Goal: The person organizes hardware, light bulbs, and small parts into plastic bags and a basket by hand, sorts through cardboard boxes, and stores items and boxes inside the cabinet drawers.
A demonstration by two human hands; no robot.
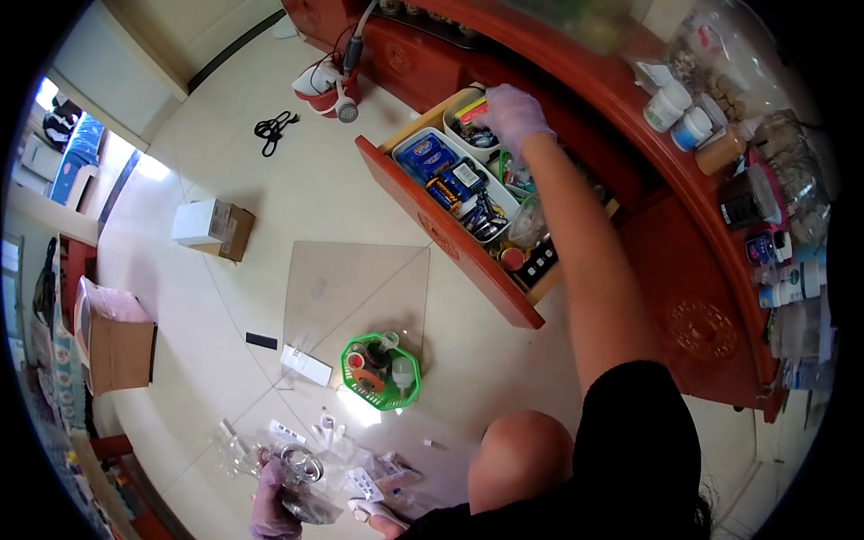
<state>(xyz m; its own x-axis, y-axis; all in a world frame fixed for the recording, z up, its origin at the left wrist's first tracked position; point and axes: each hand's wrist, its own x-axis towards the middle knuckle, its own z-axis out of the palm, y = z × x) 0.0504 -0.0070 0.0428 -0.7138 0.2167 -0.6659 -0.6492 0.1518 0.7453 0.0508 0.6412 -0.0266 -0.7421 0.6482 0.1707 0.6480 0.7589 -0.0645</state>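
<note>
My right hand [516,117], in a thin purple glove, is over the far end of an open red drawer [441,236]. Its fingers are closed on a small yellow and red item [472,111] above a round white container [461,135]. Beside that, a white tray [509,205] holds blue packs and batteries. My left hand [274,499], gloved too, is low at the left among clear plastic bags, its fingers closed round crumpled clear plastic [310,506]. A metallic ring-shaped item [304,463] lies against it.
A green basket [414,396] with jars stands on the floor near a clear sheet [355,288]. Small boxes [211,225], a black cable [274,132] and a red bucket [324,103] are farther off. Bottles [668,105] line the red cabinet top.
</note>
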